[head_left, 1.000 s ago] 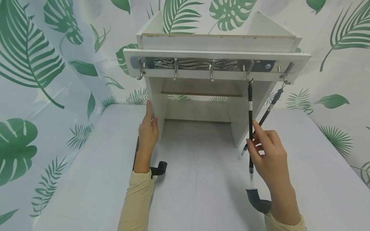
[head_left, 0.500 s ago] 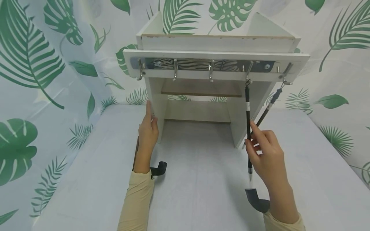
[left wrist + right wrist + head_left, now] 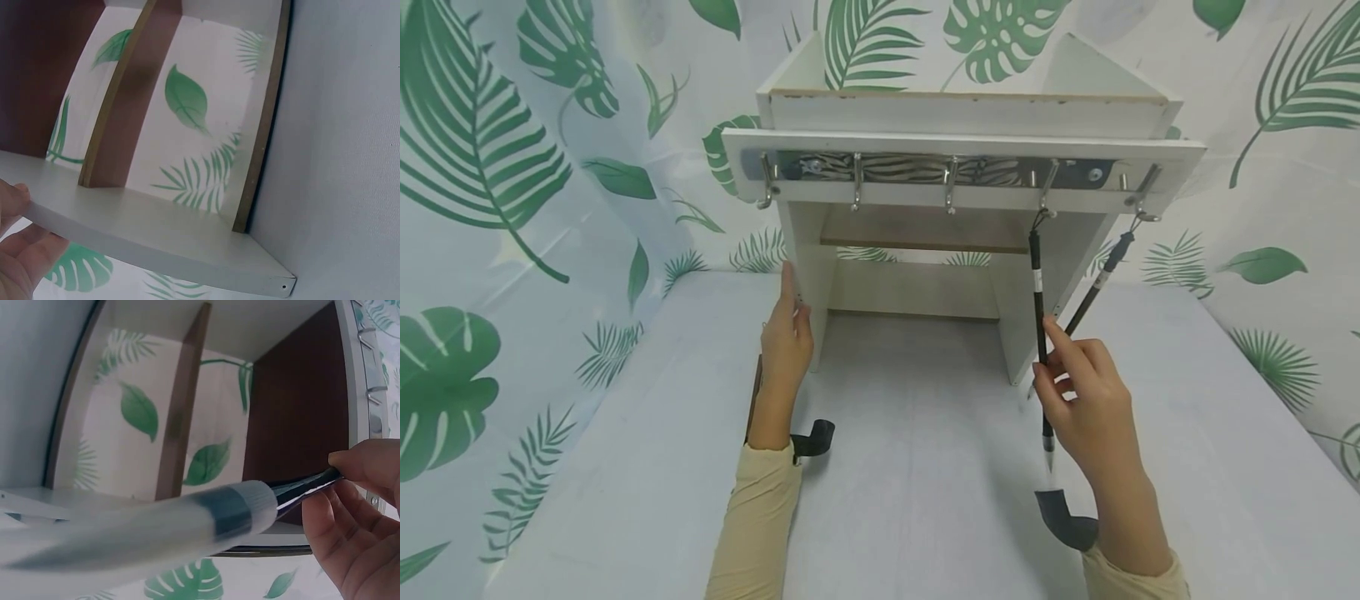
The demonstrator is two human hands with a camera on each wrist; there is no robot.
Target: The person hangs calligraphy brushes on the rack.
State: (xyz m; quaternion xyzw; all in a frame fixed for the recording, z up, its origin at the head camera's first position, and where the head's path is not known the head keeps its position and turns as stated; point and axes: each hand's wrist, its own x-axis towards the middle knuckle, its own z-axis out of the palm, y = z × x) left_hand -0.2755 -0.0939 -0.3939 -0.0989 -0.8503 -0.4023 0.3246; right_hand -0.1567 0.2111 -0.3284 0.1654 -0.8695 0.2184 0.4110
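Slender, pointed brush point(image 3: 1041, 335) in right hand point(image 3: 1088, 404)

Green-leaf backdrop point(image 3: 625, 133) around a pale tabletop point(image 3: 910, 467)

From my head, the light is soft and even over the pale table point(image 3: 910, 500), leaving a faint, fuzzy shadow left of my right hand point(image 3: 1086, 404) and deeper shade inside the cabinet point(image 3: 970, 111). The metal hooks point(image 3: 951, 179) glint. Both wrist views look dimmer and greyer, some straight edges bowed. At my right wrist, the brush point(image 3: 169, 531) nearest the lens is blurred, out of focus.
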